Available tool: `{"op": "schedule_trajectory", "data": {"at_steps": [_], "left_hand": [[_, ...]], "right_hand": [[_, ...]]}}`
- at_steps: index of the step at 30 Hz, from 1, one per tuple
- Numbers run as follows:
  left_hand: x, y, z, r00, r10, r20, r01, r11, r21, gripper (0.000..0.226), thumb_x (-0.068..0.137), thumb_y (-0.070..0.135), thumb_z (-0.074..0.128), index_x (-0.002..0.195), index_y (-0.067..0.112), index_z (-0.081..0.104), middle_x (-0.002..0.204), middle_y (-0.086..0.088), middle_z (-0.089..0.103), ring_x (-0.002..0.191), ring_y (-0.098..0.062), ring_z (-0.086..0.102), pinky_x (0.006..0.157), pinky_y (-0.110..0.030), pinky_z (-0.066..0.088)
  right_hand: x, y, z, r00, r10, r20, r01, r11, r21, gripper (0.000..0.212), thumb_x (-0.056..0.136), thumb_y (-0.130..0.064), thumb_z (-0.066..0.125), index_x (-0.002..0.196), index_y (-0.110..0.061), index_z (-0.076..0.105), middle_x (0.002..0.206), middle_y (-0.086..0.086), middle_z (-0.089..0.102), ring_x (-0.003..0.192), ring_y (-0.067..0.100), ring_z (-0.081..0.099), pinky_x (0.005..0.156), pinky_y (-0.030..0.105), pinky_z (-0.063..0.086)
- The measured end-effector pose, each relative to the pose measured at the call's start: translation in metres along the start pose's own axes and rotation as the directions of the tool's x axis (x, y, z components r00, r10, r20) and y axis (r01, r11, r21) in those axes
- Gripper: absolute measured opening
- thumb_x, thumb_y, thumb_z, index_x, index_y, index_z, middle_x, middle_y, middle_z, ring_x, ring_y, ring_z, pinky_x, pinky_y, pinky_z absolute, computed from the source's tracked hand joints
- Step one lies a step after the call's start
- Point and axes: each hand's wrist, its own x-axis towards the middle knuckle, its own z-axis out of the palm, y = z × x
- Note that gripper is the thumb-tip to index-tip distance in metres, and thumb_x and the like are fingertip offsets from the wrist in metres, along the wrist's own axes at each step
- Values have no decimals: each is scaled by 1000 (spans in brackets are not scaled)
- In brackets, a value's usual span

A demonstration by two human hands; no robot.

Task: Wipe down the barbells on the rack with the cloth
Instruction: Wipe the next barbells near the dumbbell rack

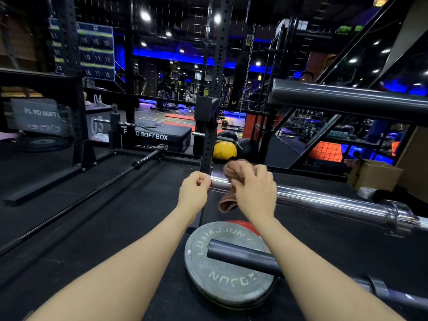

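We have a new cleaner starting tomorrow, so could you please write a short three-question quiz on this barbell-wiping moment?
1. True or false: the right hand holds the brown cloth against the chrome barbell sleeve.
2. Multiple choice: the left hand is
A. gripping the cloth
B. curled at the end of that sleeve, no cloth seen in it
C. resting on the weight plate
3. Fill in: below the hands a dark bar extends over a grey ___ on the floor.

Key
1. True
2. B
3. weight plate
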Motion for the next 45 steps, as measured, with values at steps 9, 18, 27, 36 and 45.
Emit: {"op": "schedule_trajectory", "data": {"at_steps": [9,18,27,36,45], "left_hand": [[-14,11,23,987,67,-149,-27,965,260,6,96,21,50,98,16,50,108,-3,53,82,-19,53,69,-31,40],[-59,37,93,926,322,-196,-148,788,597,53,89,25,62,135,10,40,135,-9,35,122,-27,39,106,-35,26],[-76,49,194,676,609,414,-647,223,729,82,54,42,87,123,17,51,123,-6,49,111,-24,51,102,-36,39],[-47,74,212,658,442,609,-710,94,698,42,72,34,76,103,17,52,107,-2,49,98,-21,51,71,-32,41],[-6,113,204,612,-50,789,-654,530,540,63,65,49,81,104,3,63,84,-12,58,88,-28,58,72,-34,43]], "right_hand": [[-14,73,-40,985,94,-143,-118,978,-174,37,74,-14,75,110,-14,64,92,19,54,78,38,52,63,40,43],[-34,164,-82,951,225,-211,-270,939,-214,49,83,-15,69,130,-11,56,110,24,50,93,42,50,73,46,45],[-44,210,-103,962,97,-256,-156,962,-224,55,72,-15,79,124,-10,59,101,19,55,83,37,54,59,38,49],[-58,225,-121,958,121,-259,-149,984,-94,55,75,-12,76,127,-12,58,116,19,50,96,38,50,58,38,50],[-47,225,-123,968,120,-220,-158,973,-167,56,75,-15,76,128,-13,57,117,18,50,97,36,48,68,43,52]]}}
